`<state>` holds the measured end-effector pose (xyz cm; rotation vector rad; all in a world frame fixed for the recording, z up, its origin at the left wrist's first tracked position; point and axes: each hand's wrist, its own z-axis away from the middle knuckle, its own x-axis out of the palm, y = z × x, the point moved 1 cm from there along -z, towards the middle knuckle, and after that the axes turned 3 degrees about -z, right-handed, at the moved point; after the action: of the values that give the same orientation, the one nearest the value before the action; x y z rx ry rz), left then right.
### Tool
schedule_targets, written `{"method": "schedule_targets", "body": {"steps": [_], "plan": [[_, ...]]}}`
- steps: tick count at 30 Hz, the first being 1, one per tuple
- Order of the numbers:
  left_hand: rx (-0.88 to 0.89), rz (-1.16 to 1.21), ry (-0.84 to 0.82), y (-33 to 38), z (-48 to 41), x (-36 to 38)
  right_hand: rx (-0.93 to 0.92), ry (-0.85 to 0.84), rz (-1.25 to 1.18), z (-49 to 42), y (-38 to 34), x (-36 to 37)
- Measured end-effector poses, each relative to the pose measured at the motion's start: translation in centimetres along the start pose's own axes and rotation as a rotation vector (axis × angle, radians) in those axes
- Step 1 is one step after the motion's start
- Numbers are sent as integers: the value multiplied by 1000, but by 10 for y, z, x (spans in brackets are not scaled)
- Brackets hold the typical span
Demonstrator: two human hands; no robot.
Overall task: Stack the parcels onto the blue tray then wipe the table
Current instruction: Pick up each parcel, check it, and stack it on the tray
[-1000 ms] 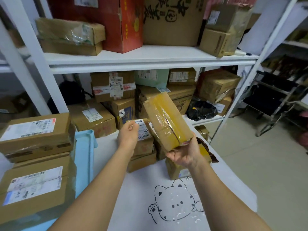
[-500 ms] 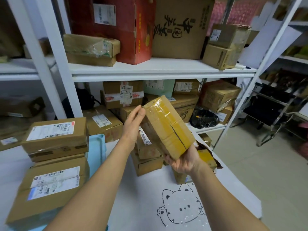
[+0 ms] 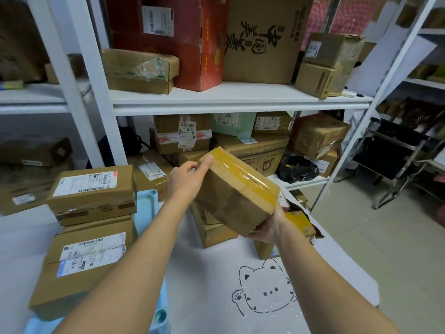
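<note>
Cardboard wrapped in yellowish tape fills the middle of the frame: a taped parcel (image 3: 237,191) held tilted in the air above the counter (image 3: 207,280), its taped face turned up and to the right. The right hand (image 3: 267,226) has its grip clamped on the parcel's lower corner from underneath, while the left hand (image 3: 186,180) presses against the upper left end, thumb laid along the top edge, fingers closed onto it. At the left of the frame two labelled parcels (image 3: 92,196) sit stacked one on the other on the blue tray (image 3: 147,208), whose pale blue rim shows behind them and again at the bottom edge. Just behind the held parcel, more small boxes (image 3: 212,231) stand piled on the counter, and a yellow-topped box (image 3: 298,222) sits to the right of the right wrist. A white cloth with a cat drawing (image 3: 265,290) covers the counter at lower centre. White shelving (image 3: 238,100) packed with cartons fills the upper half of the frame.
</note>
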<state>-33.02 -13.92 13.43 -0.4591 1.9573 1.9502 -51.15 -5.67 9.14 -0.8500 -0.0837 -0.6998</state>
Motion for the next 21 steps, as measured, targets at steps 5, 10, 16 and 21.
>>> {"method": "schedule_targets", "body": {"steps": [5,10,16,21], "plan": [[-53,-10,-6,-7,2,-1,-57,37,92,-12,0,-1],[-55,199,-119,-9,6,-6,-11,-18,130,-4,3,-2],[-85,440,-284,-10,12,-13,-13,-29,125,0,6,1],[-124,546,-425,-17,16,-16,-42,-1,236,-5,3,2]]}}
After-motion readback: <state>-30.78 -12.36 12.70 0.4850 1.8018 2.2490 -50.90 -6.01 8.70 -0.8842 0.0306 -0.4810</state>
